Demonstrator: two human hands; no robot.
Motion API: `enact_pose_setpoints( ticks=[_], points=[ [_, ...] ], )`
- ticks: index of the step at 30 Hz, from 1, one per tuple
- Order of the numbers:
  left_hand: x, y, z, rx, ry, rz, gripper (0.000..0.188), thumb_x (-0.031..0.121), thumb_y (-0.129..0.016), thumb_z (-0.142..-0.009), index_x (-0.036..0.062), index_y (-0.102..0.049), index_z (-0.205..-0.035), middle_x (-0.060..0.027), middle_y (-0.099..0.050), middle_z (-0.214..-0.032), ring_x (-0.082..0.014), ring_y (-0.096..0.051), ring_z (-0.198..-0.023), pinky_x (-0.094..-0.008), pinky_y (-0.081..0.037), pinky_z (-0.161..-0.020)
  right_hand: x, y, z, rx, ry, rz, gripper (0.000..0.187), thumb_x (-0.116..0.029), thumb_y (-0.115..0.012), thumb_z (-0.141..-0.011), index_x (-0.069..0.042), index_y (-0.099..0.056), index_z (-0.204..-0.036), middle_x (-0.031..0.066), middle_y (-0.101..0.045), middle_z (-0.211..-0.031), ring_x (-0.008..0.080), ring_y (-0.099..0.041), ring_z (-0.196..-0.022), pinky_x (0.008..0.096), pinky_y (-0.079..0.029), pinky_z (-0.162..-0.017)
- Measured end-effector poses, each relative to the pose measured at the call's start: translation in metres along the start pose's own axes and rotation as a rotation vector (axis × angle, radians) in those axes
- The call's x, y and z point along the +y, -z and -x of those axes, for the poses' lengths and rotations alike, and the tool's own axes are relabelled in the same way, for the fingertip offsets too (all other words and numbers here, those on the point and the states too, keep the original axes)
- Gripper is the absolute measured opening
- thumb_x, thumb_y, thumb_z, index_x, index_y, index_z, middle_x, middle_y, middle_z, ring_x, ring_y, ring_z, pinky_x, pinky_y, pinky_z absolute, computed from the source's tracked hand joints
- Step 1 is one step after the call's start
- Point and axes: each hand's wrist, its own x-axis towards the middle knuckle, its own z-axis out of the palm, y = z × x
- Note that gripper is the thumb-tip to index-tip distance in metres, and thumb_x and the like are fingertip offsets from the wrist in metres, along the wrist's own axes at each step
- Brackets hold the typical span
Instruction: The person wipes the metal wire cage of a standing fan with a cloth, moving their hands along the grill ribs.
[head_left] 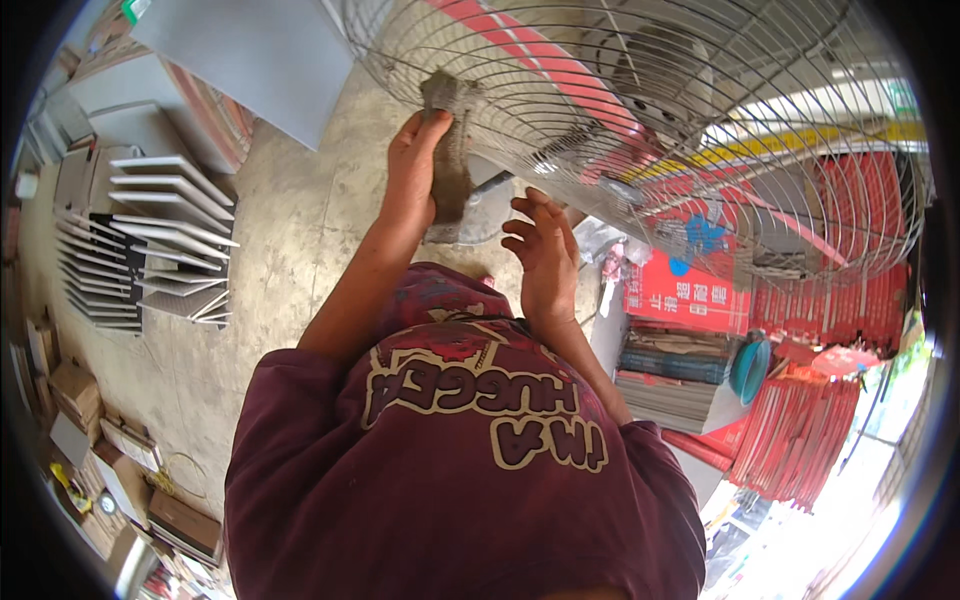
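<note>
A large wire fan guard [500, 118] fills the upper right, with long pinkish-red blades [545, 62] showing through its wires. My left hand [410, 165] is closed round a dirty grey-brown rag [453, 185]. The rag's upper end is up against the guard's left rim, and the rest of it hangs down past my fingers. Just below the guard's lower edge is my right hand [545, 255], its fingers loosely bent and apart, holding nothing. Whether its fingertips touch the wires I cannot tell.
White panels stand slanted in dark racks [175, 240] on the left. A grey board [250, 55] leans at the upper left. Red cartons [690, 290] and stacked flat packs [800, 435] line the right side. Cardboard boxes [78, 390] sit at the lower left on the concrete floor [290, 215].
</note>
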Motion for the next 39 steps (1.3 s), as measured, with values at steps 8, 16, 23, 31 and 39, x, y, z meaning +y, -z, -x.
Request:
enact_pose_setpoints(
  ticks=[8,16,23,31,39],
  points=[
    [0.009,0.01,-0.004,0.037,0.035,0.035,0.025,0.026,-0.061,-0.084,0.0053,-0.06,-0.099,-0.0068,-0.062,-0.08,-0.0137,-0.06,-0.068,-0.0281,-0.048,-0.054,0.002,-0.002,-0.004,-0.01,-0.027,0.006,0.035,-0.023,-0.049,-0.092,-0.003,-0.048,-0.121,0.0087,-0.057,-0.107,0.0152,-0.056,-0.082,0.0273,-0.046,-0.071],
    [0.033,0.025,-0.017,0.132,-0.065,0.113,0.021,0.019,-0.062,-0.083,0.0031,-0.061,-0.096,-0.0043,-0.063,-0.084,-0.0131,-0.06,-0.071,-0.0269,-0.047,-0.064,0.003,-0.004,-0.005,-0.057,-0.016,-0.004,0.033,-0.023,-0.046,-0.094,-0.003,-0.049,-0.121,0.0083,-0.058,-0.105,0.0145,-0.056,-0.082,0.0277,-0.045,-0.073],
    [0.062,0.032,-0.03,0.128,-0.225,0.046,0.022,0.021,-0.061,-0.084,0.004,-0.061,-0.098,-0.0073,-0.065,-0.087,-0.016,-0.061,-0.073,-0.0283,-0.047,-0.063,0.002,-0.006,-0.002,-0.048,-0.024,0.007,0.033,-0.022,-0.046,-0.094,-0.003,-0.049,-0.121,0.0086,-0.058,-0.105,0.0149,-0.056,-0.082,0.028,-0.046,-0.073],
    [0.106,0.039,-0.042,0.165,-0.422,0.049,0.02,0.021,-0.066,-0.082,0.0057,-0.062,-0.093,-0.0047,-0.064,-0.08,-0.0138,-0.061,-0.069,-0.027,-0.048,-0.059,0.003,-0.004,0.0,-0.013,-0.027,0.0,0.033,-0.022,-0.046,-0.094,-0.003,-0.049,-0.12,0.0087,-0.058,-0.104,0.0152,-0.057,-0.081,0.0281,-0.046,-0.072],
    [0.095,0.055,-0.07,0.189,-0.383,-0.26,0.022,0.023,-0.065,-0.082,0.005,-0.061,-0.094,-0.0037,-0.063,-0.083,-0.0125,-0.059,-0.073,-0.0264,-0.046,-0.062,0.004,-0.004,-0.001,-0.03,-0.035,-0.001,0.033,-0.023,-0.047,-0.094,-0.003,-0.049,-0.12,0.0086,-0.058,-0.104,0.0147,-0.057,-0.081,0.0278,-0.046,-0.073]
  ],
)
